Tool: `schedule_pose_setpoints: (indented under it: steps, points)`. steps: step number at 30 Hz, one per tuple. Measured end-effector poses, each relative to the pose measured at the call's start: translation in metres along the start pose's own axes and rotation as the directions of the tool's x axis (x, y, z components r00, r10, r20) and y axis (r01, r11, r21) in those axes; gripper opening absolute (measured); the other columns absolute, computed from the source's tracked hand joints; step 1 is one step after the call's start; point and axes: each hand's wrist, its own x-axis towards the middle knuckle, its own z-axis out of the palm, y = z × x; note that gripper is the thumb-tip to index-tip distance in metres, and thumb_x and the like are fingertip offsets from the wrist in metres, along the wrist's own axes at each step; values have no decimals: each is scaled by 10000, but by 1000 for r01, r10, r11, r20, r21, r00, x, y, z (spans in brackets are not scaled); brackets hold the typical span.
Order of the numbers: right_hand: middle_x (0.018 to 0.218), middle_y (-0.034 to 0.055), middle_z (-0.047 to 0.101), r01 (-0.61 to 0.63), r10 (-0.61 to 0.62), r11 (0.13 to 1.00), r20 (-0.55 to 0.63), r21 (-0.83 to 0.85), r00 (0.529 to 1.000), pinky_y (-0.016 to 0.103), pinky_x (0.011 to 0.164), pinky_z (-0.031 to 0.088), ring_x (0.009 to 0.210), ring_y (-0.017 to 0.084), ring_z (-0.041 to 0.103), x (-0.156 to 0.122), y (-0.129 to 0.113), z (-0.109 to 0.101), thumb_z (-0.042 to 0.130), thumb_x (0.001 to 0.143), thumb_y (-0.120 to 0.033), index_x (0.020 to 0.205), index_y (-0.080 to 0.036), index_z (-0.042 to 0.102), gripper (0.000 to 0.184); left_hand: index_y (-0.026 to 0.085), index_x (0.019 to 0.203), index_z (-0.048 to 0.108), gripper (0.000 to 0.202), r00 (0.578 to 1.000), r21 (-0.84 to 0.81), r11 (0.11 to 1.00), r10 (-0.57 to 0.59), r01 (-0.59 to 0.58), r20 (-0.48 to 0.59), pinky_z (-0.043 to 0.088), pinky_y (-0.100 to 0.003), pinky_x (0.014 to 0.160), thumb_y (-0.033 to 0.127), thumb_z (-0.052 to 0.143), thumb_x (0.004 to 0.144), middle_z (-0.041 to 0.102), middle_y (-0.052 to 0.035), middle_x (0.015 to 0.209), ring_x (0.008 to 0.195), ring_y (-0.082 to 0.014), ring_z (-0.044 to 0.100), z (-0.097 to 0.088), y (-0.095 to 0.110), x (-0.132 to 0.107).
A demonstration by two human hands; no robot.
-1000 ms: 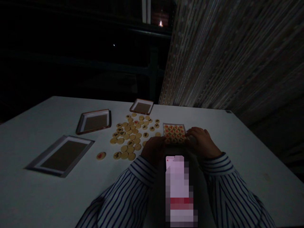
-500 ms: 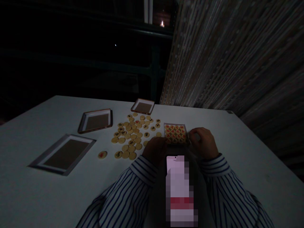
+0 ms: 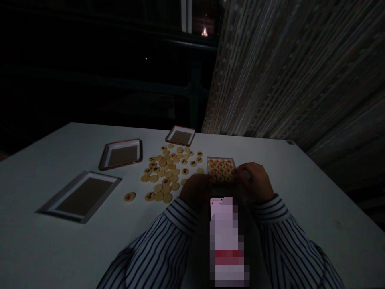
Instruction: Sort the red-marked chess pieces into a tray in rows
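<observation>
A small tray (image 3: 208,159) with pale rims lies before me, holding rows of round Chinese chess pieces (image 3: 221,167) with red characters. At its near left corner, my left hand (image 3: 197,188) has its fingers closed on the edge; the fingertips are in shadow. Thumb and forefinger of my right hand (image 3: 255,180) are curled together against the tray's right side. Left of the tray, many loose chess pieces (image 3: 168,173) are spread, some face down, others with black characters. One red-marked chess piece (image 3: 129,197) lies apart from them.
Three shallow rimmed trays stand on the white table (image 3: 90,249): a near left tray (image 3: 60,200), a middle tray (image 3: 104,156) and a far tray (image 3: 168,136). A lit phone (image 3: 227,241) is below my hands. A string curtain (image 3: 255,72) hangs behind at right.
My right hand has moved slightly left, closer against the tray's right side. The left hand stays at the tray's corner, and the loose pieces have not moved.
</observation>
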Motion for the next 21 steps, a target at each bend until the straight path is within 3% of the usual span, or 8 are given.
schedule_pose_setpoints:
  steps: [8, 12, 15, 21]
  points:
    - [740, 48, 647, 26, -26, 1000, -14, -5, 1000, 325, 738, 379, 746, 184, 570, 0, 1, 3, 463, 822, -259, 740, -178, 592, 173, 180, 957, 613, 182, 986, -129, 989, 44, -65, -162, 515, -300, 746, 208, 522, 803, 687, -51, 891, 830, -161, 628, -7, -2, -2]
    - [730, 46, 647, 26, -27, 1000, -62, -6, 998, 325, 744, 385, 741, 180, 577, 1, -2, 1, 459, 831, -264, 733, -186, 587, 180, 166, 937, 612, 165, 980, -145, 986, 55, -83, -191, 511, -325, 769, 217, 527, 804, 684, -61, 892, 837, -168, 625, -29, 5, 1]
    - [728, 44, 648, 26, -26, 1000, -75, 0, 997, 323, 741, 388, 731, 174, 577, 2, -4, 1, 454, 836, -270, 723, -191, 586, 192, 170, 938, 615, 174, 983, -162, 986, 1, -31, -184, 501, -322, 800, 236, 510, 817, 675, -58, 912, 875, -168, 616, -50, 5, 6]
    - [718, 49, 650, 38, -33, 998, -118, 42, 993, 325, 747, 397, 724, 172, 580, 2, -6, 0, 469, 837, -264, 722, -176, 594, 192, 171, 870, 644, 201, 953, -205, 972, -167, 116, -252, 497, -265, 770, 307, 510, 808, 679, -25, 852, 785, -139, 624, -82, -19, 14]
